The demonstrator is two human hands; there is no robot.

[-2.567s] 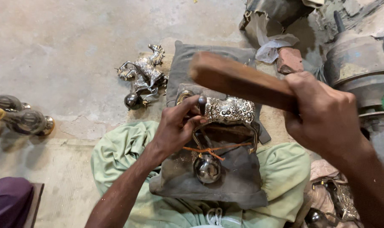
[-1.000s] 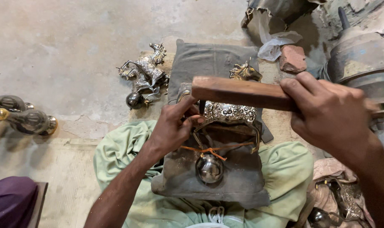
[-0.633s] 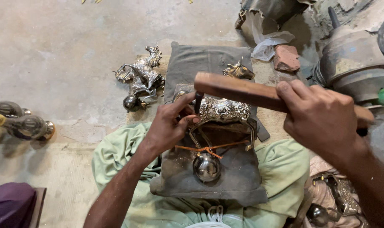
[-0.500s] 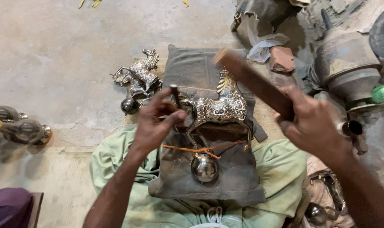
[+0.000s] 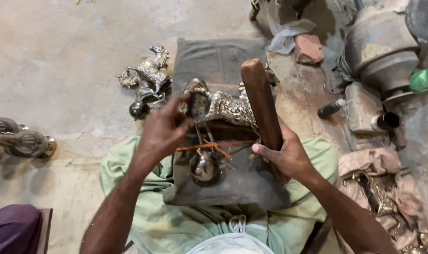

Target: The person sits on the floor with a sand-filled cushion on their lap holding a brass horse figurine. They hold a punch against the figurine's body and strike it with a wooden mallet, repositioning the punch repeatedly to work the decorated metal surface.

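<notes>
- The right hand is closed around the lower end of a wooden mallet; the fingers wrap the handle fully.
- The mallet stands nearly upright, its top end above the far side of the casting.
- The left hand is closed on a small dark punch, pinched between thumb and fingertips.
- The punch tip rests on the left end of the casting, an ornate silver-coloured metal piece.
- The casting lies on a dark block set on a grey pad, just in front of the person's lap.
- An orange cord crosses the block below the casting.
- A shiny metal ball sits below the cord, on the near part of the pad.
- The person's legs, in light green cloth, lie on both sides of the pad.
- A second silver figure lies on the concrete floor, just left of the pad.
- Two dark metal pieces lie at the far left, well apart from the hands.
- A reddish brick lies beyond the mallet to the right.
- A large metal pot stands at the upper right, with a green bottle beside it.
- A crumpled rag with metal parts on it lies at the lower right.
</notes>
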